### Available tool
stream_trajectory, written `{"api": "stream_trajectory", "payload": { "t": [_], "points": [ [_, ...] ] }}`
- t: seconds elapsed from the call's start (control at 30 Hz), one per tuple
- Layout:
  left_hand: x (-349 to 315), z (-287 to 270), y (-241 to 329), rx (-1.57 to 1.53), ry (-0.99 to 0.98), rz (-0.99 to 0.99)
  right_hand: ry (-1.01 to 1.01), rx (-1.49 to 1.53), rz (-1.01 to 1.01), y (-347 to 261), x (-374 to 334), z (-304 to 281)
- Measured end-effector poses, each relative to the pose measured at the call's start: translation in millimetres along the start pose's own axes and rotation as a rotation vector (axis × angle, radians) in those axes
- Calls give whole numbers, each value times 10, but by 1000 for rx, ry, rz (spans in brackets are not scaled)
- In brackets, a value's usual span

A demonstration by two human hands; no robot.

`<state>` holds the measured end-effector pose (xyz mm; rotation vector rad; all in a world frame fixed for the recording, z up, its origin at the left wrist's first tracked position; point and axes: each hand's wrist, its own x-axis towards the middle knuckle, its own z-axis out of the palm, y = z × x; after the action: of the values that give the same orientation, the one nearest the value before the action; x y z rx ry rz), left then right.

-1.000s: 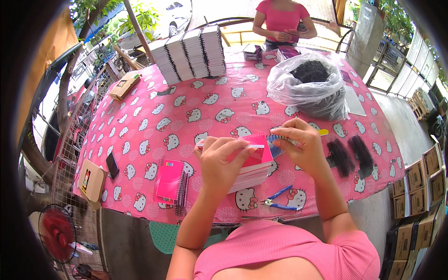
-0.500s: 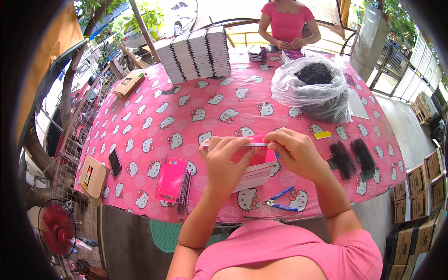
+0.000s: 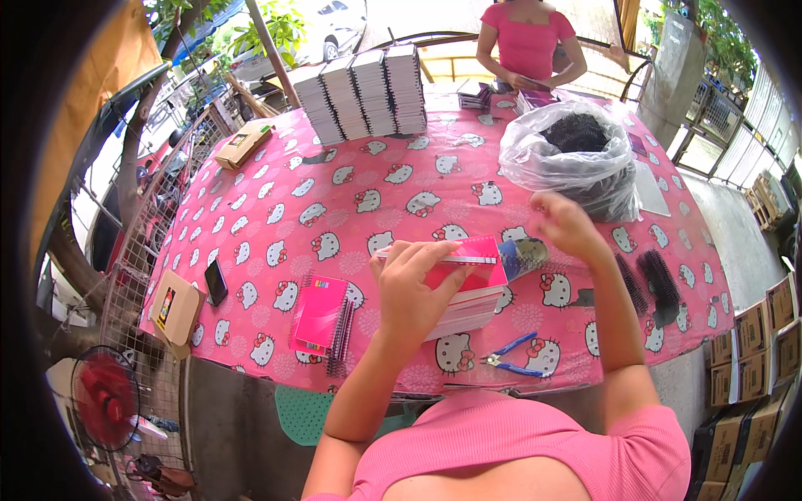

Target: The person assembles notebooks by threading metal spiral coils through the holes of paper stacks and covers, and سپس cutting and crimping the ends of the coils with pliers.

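My left hand [image 3: 415, 280] is closed on a thin pink notebook [image 3: 478, 248], thumb below and fingers above. The notebook's edge shows a row of punched holes. It is held just over a stack of pink-covered notebooks [image 3: 468, 313]. My right hand [image 3: 568, 224] is raised to the right of the stack, smeared by motion; whether it holds anything cannot be made out. Beside the stack, below that hand, lies a blue and tan object [image 3: 524, 255], partly hidden. Blue-handled pliers [image 3: 514, 357] rest on the table in front.
Spiral-bound pink notebooks [image 3: 322, 313] lie at left, near a phone [image 3: 215, 282] and cardboard box [image 3: 177, 309]. Dark coil bundles [image 3: 658, 280] are at right. Beyond stand a plastic bag [image 3: 568, 159] of black coils and tall notebook stacks [image 3: 363, 96]. A person [image 3: 528, 42] works opposite.
My right hand has let go of the notebook's edge and moved up and right, away from it. My left hand still holds the notebook. The view has shifted slightly.
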<state>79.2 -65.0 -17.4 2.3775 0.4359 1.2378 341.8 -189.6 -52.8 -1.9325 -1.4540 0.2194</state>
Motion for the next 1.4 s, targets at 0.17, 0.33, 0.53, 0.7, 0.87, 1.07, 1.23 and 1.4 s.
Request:
{"api": "stream_trajectory", "payload": {
  "t": [0.17, 0.33, 0.53, 0.7, 0.87, 1.07, 1.23, 1.4],
  "points": [
    [48, 47, -23, 56, 19, 22, -36, -379, 73, 1146, -476, 847],
    [80, 125, 4, 23, 4, 33, 370, -153, 281, 606, -48, 424],
    [134, 147, 35, -27, -44, -85, -47, 414, -264, -328, 188, -184],
    [178, 144, 20, -58, -47, -63, 9, 622, -137, -120, 243, -218],
    [85, -6, -170, -80, 59, -45, -81, 408, -238, -575, 424, -205],
    [-141, 15, -227, -751, 187, -472, -163, 709, -143, -834, 512, -151],
    [-217, 36, -333, -672, 190, -492, -50, 37, -191, -775, 693, 39],
    [-290, 5, -382, -782, 195, -533, -107, 124, -158, -859, 619, 154]
  ]
}}
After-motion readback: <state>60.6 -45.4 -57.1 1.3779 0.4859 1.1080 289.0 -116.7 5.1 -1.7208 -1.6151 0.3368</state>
